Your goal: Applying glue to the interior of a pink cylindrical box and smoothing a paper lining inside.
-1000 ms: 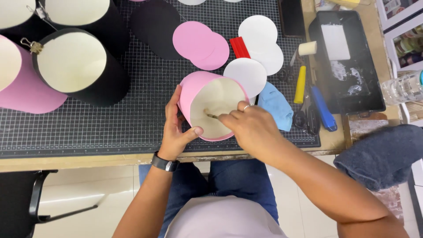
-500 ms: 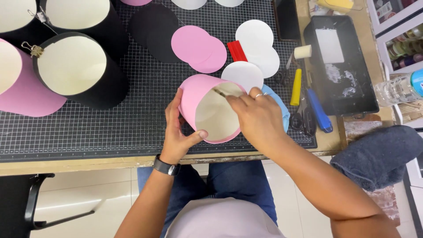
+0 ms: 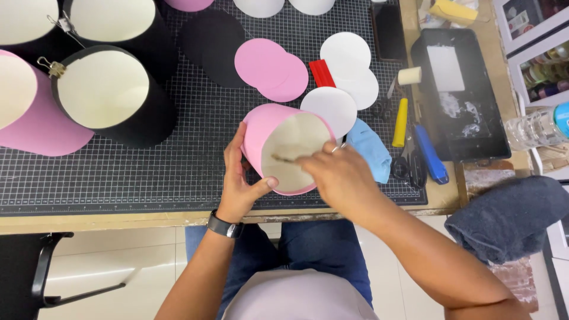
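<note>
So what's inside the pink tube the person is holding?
Inside the pink tube shows a cream lining and the thin brush tip that the right hand pokes in. The left hand grips the rim. The far end is hidden.

Bare cutting mat [image 3: 118,172] at lower left of the frame leaves open passage. A black cylinder [image 3: 112,98] and pink cylinder [image 3: 35,124] block the upper left; scissors [image 3: 409,160], a blue cloth [image 3: 370,148] and white discs [image 3: 349,71] crowd the right.

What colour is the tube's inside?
Cream inside the pink tube, clearest in the head view.
</note>
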